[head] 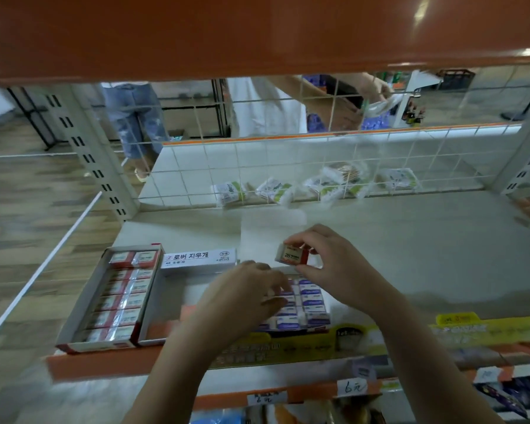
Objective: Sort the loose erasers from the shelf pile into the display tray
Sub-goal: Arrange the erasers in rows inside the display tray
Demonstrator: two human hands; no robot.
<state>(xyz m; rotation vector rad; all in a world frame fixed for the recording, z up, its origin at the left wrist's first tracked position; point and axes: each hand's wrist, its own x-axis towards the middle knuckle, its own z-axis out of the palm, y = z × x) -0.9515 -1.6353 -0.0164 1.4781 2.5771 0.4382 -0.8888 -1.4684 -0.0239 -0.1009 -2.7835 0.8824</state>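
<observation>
My right hand [328, 258] pinches a red eraser [292, 254]. My left hand [242, 296] curls over the purple erasers [311, 298], hiding its fingertips. A full red tray [83, 304] sits left of them.

two bare forearms reach in from the bottom edge. the left hand [242, 298] and right hand [334, 264] wear no gloves. no sleeves, rings or watches show.

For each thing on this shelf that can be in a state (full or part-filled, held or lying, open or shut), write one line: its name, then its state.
Left tray: open, filled with red-sleeved erasers.
Right tray: open, part-filled with blue-sleeved erasers.
Red-sleeved eraser: held above the right tray.
Right hand: pinches that eraser.
Left hand: fingers curled on the blue-sleeved erasers.
Packets behind the wire grid: lying loose.
</observation>
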